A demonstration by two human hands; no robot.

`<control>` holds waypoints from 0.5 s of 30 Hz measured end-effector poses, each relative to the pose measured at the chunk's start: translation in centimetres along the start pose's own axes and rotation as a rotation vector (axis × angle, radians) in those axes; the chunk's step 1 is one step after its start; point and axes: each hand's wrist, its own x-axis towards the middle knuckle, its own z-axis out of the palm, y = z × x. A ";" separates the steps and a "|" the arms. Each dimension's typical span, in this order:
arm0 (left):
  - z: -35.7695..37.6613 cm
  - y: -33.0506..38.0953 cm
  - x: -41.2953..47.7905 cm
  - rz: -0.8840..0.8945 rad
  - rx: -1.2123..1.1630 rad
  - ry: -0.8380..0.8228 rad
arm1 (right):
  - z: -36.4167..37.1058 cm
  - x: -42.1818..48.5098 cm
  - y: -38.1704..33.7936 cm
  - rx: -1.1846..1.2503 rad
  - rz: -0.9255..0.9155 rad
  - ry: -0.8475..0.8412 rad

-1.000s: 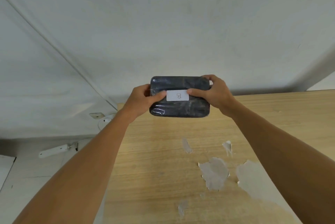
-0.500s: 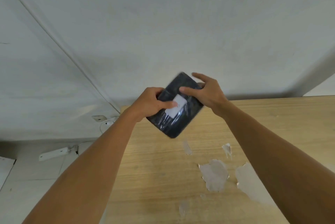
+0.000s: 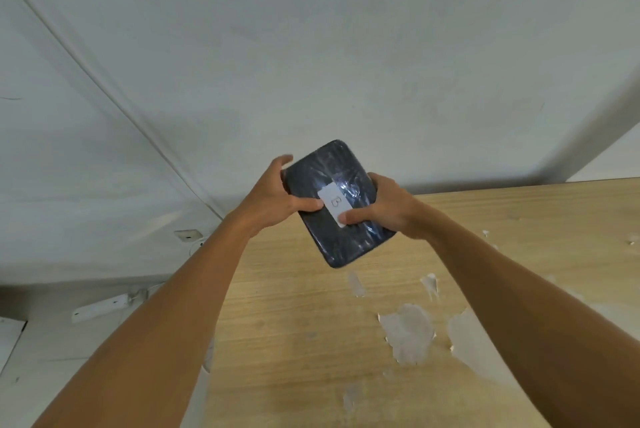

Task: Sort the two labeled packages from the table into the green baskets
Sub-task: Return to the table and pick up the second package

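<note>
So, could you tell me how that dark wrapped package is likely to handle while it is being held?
The dark package probably stays fairly stiff: it keeps a flat slab shape though held only at its sides by the left hand and right hand. Its glossy film wrap looks smooth, so it may be slippery. Flat with rounded corners, it seems unlikely to roll.

There was one dark package [image 3: 337, 202] bearing one white label [image 3: 334, 203], two hands, and one wooden desk [image 3: 311, 341].
</note>
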 end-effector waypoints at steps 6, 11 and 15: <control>0.9 0.2 -0.6 0.135 0.150 -0.101 | -2.0 -1.4 -1.7 -0.268 -0.048 -0.098; 1.7 -0.3 -1.3 0.045 -0.043 0.040 | -1.4 -1.9 0.3 0.157 -0.039 0.431; 2.8 0.0 -1.6 0.026 -0.042 0.108 | 0.5 -2.8 1.5 0.269 -0.067 0.604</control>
